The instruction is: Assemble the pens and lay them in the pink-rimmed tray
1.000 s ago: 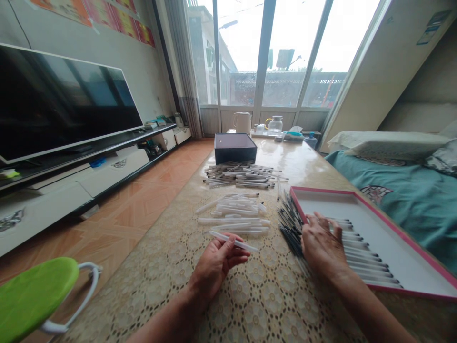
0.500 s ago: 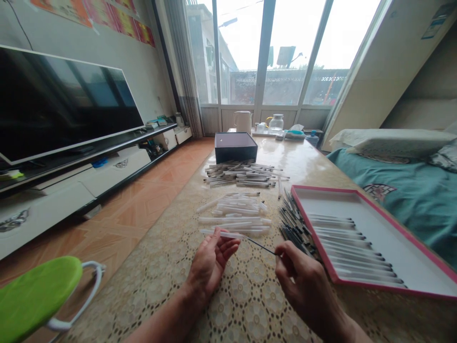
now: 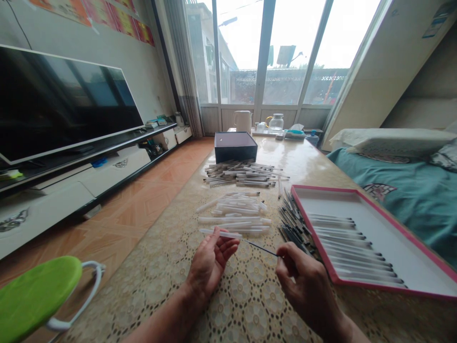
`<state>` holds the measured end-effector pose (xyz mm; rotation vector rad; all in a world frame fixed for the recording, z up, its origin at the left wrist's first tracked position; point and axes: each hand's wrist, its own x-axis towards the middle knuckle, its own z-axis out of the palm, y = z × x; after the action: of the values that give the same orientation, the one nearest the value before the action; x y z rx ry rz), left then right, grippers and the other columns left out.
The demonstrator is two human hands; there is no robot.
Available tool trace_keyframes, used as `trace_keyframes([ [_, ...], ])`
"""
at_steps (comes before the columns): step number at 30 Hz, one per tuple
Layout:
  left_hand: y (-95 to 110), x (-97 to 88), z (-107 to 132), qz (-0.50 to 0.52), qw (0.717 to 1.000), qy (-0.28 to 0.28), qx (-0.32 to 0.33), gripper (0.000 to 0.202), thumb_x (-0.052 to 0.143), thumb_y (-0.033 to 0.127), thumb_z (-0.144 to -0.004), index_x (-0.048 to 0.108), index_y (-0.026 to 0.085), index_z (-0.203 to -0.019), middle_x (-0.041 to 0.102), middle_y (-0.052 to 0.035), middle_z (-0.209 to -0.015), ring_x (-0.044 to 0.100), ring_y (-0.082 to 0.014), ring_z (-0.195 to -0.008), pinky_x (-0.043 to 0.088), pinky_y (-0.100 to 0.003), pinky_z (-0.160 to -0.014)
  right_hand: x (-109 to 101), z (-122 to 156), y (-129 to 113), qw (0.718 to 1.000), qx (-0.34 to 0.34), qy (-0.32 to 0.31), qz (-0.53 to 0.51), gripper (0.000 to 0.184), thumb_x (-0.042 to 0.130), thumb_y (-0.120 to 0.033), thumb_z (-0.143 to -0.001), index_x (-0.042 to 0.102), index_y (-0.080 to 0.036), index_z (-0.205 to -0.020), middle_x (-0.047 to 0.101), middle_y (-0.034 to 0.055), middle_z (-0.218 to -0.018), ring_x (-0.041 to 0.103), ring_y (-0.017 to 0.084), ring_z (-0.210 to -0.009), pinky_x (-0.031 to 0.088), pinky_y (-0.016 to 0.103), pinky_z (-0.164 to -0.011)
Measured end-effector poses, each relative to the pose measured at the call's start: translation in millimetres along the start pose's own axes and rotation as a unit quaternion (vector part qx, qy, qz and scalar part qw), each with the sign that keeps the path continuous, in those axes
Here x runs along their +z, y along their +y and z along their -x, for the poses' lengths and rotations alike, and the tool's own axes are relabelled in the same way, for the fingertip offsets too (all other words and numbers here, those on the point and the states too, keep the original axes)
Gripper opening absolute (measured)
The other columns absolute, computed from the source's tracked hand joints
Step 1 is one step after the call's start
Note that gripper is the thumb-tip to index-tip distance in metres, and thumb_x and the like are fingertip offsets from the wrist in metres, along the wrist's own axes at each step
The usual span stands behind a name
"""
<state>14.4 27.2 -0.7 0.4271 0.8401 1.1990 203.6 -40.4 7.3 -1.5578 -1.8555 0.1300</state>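
My left hand (image 3: pixel 209 264) pinches a clear plastic pen tube (image 3: pixel 221 234) and holds it level above the table. My right hand (image 3: pixel 303 281) pinches a thin dark refill (image 3: pixel 260 247), whose far tip meets the tube's right end. Behind the hands lies a pile of clear tubes (image 3: pixel 235 214). To the right of that pile is a heap of dark refills (image 3: pixel 294 224). A white tray with a pink rim (image 3: pixel 421 281) holds a row of assembled pens (image 3: pixel 353 247).
Farther back lie a pile of pens (image 3: pixel 243 174), a dark box (image 3: pixel 235 146), a kettle (image 3: pixel 243 121) and a glass jug (image 3: pixel 275 124). A green stool (image 3: pixel 34 295) is at the lower left, a TV (image 3: pixel 60 107) on the left, a bed (image 3: pixel 403 190) on the right.
My right hand left the tray, picked up a dark refill and brought it to the tube in my left hand. Over the last half second the hands barely moved.
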Motion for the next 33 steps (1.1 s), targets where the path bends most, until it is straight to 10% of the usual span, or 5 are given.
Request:
trace_keyframes([
  [15, -2.1, 1.3, 3.5, -0.036, 0.998, -0.041, 0.006, 0.011, 0.054, 0.023, -0.083, 0.058, 0.012, -0.081, 0.071, -0.0091, -0.071, 0.067, -0.0144, -0.061, 0.054, -0.023, -0.059, 0.4, -3.8, 6.3, 0.978, 0.031, -0.004, -0.205, 0.011, 0.05, -0.026, -0.086, 0.058, -0.02, -0.087, 0.058, 0.0006, -0.073, 0.05, 0.012, -0.06, 0.04, 0.022, -0.055],
  [27, -6.9, 4.6, 12.2, -0.033, 0.983, -0.147, -0.107, 0.016, 0.06, 0.02, -0.08, 0.067, 0.006, -0.084, 0.071, -0.0102, -0.071, 0.066, -0.0128, -0.064, 0.053, -0.019, -0.059, 4.1, -5.3, -2.5, 0.927, 0.08, -0.067, -0.361, 0.032, 0.023, -0.041, -0.093, 0.046, -0.022, -0.105, 0.052, -0.0018, -0.067, 0.052, 0.013, -0.061, 0.045, 0.026, -0.063],
  [33, -2.0, 1.4, 8.0, 0.067, 0.993, -0.054, -0.084, 0.016, 0.05, 0.014, -0.085, 0.065, 0.009, -0.083, 0.071, -0.0083, -0.073, 0.066, -0.0096, -0.062, 0.053, -0.016, -0.059, -21.1, -19.3, 34.9, 0.967, 0.207, 0.041, -0.141, 0.023, 0.047, -0.041, -0.083, 0.055, -0.02, -0.089, 0.061, 0.0018, -0.072, 0.058, 0.017, -0.064, 0.044, 0.027, -0.059],
])
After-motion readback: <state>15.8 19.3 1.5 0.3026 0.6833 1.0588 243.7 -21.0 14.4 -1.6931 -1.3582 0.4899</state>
